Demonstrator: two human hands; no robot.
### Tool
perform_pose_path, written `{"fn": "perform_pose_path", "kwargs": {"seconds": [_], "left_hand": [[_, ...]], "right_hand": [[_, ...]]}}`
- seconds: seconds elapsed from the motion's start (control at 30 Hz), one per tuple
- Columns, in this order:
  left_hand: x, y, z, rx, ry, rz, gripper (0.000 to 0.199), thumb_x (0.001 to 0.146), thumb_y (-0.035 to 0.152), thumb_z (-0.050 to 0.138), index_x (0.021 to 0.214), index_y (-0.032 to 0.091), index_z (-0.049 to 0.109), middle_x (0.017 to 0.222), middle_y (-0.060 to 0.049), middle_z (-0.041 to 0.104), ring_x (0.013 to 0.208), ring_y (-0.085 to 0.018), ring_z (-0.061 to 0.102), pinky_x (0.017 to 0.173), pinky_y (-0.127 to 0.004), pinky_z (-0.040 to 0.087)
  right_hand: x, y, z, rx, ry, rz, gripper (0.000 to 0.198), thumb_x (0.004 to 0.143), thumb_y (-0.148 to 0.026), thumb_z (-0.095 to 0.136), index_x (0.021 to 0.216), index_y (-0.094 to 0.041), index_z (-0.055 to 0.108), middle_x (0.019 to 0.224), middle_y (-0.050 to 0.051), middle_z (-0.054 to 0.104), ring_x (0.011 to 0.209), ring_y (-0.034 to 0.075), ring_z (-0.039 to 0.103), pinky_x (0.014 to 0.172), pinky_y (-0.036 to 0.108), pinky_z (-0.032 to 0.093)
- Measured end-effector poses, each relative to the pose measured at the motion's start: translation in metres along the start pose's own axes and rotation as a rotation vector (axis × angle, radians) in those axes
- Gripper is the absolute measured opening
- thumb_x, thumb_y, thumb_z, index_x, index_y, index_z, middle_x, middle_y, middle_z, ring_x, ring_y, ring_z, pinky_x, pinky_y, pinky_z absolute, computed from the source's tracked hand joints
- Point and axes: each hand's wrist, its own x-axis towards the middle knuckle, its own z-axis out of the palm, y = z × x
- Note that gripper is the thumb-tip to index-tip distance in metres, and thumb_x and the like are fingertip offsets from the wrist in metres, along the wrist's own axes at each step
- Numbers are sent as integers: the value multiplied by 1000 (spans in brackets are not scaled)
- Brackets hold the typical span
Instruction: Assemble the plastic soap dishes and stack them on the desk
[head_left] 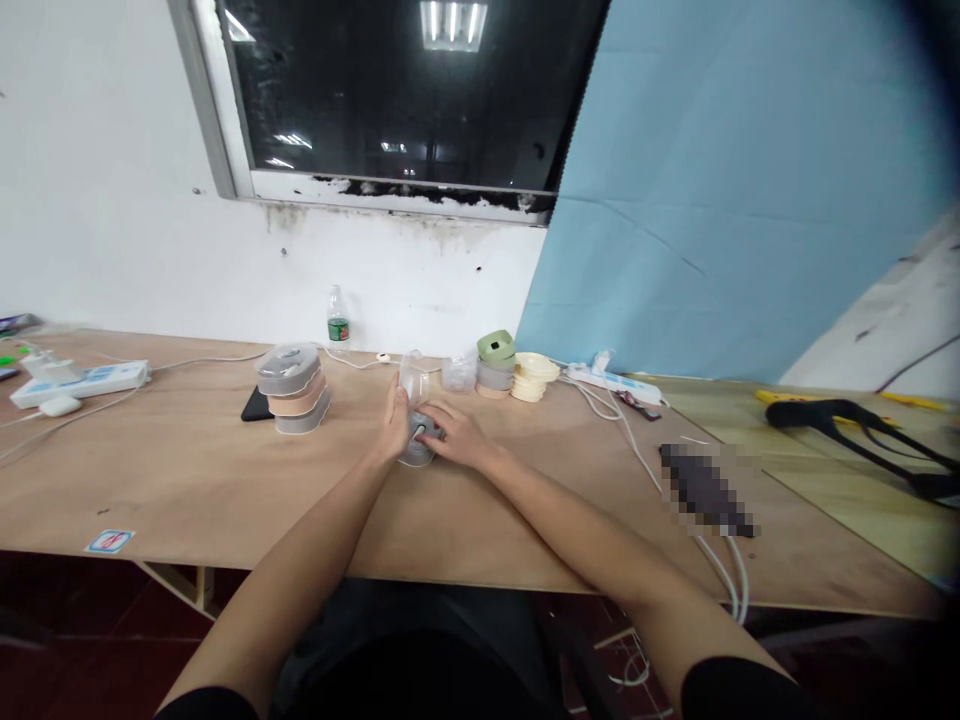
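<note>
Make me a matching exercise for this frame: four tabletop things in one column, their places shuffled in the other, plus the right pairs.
1. bottle
2. green piece
3. cream stack
4. gray piece

A. between the left hand and right hand
B. immediately right of the gray-and-peach stack
C. at the back of the table, by the white wall
D. on top of the gray-and-peach stack

Pairs: 1-C, 2-D, 3-B, 4-A

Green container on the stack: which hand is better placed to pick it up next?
Probably the right hand: it is nearer the green container, while the left hand is left of the gray container. Both hands touch the gray container, so the right would need freeing first.
</note>
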Motion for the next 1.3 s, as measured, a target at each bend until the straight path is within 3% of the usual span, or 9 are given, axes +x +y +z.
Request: {"fn": "perform_pose_path", "kwargs": {"seconds": [0.2,0.37,0.47,0.53,0.67,0.8,0.93,1.2,1.3], "left_hand": [[0,9,-2,21,-18,94,71,93,66,14,141,19,37,141,-10,46,133,-22,40,111,-38,31],[-10,15,-9,606,-260,16,79,85,72,36,140,16,38,145,-19,39,133,-34,38,108,-52,28],[-16,13,-10,914,-474,11,83,74,77,49,132,18,48,144,-20,39,126,-39,44,103,-55,33],[-16,9,-11,1005,-525,46,79,72,74,53,130,20,49,144,-18,39,118,-39,51,99,-53,38],[-7,-1,-23,1016,-515,124,71,76,67,54,130,21,49,142,-16,41,114,-36,54,96,-49,44],[6,-13,-39,963,-493,185,70,78,67,52,130,20,48,143,-16,40,115,-34,54,98,-47,44],[14,-22,-51,907,-506,265,67,79,66,52,128,20,50,142,-16,40,114,-33,54,97,-48,45],[20,-32,-59,809,-526,356,57,81,59,56,123,21,53,137,-16,47,120,-33,50,97,-51,46],[19,-33,-59,793,-531,351,56,80,56,59,121,20,55,137,-16,47,124,-35,46,100,-53,44]], "right_hand": [[15,1,-2,-66,13,-40,25,95,-25,43,110,-21,62,100,7,67,93,18,61,82,31,48],[49,38,-40,-295,27,85,31,96,-23,39,118,-20,61,106,9,62,98,19,57,83,30,45],[76,77,-64,-546,-50,208,34,95,-20,39,118,-20,63,104,10,61,97,22,54,82,32,42],[88,104,-74,-672,-153,272,35,94,-19,39,116,-22,65,105,11,61,97,23,53,80,33,40],[94,140,-78,-813,-366,325,37,91,-14,41,115,-25,67,106,11,63,97,25,53,77,34,36],[92,152,-73,-807,-472,298,37,91,-13,41,114,-25,67,106,10,66,100,26,54,79,35,34],[97,152,-72,-737,-499,268,35,93,-17,40,116,-24,66,107,10,67,101,24,56,81,34,34],[101,138,-66,-670,-517,270,42,95,-47,41,119,-19,63,110,12,66,105,26,55,90,37,32],[93,133,-56,-676,-568,319,39,94,-45,44,112,-18,65,105,13,68,103,27,57,89,37,33]]}}
